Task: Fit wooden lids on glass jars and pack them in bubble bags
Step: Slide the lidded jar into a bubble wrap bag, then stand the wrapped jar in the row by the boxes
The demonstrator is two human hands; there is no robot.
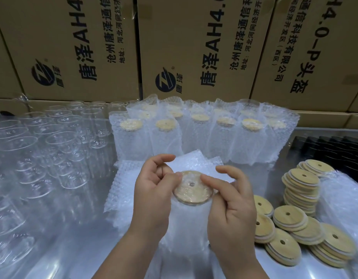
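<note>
- Left hand (154, 190): grasping the jar (192, 218) through its bag (186, 228), thumb tip on the lid (192, 188) edge, fingers curled round the left side.
- Right hand (230, 210): grasping the same bagged jar from the right, forefinger tip on the lid, other fingers loosely bent.
- Jar: one, held upright between both hands just above the desk (295, 272), already lidded and down inside the bag, whose mouth stands open behind the lid.
- Step in hand, as judged: bagging; lid-fitting for this jar looks done. Next move likely calls for settling the jar fully down, then setting it with the packed rows beyond.
- Spare bags (129, 178): a flat pile under and behind the hands; count cannot be told.
- Loose lids (291, 218): right of the hands, on the desk; roughly eight or nine lying out singly or overlapped, plus a leaning stack (301, 190) too tightly packed to count.
- Empty jars (43, 154): left, open-mouthed, crowded together; well over a dozen, exact count unclear through the glass.
- Packed jars (204, 129): beyond the hands, in rows; six in the front row, more behind, about a dozen in all.
- Cartons (194, 47): three printed fronts stacked at the back.
</note>
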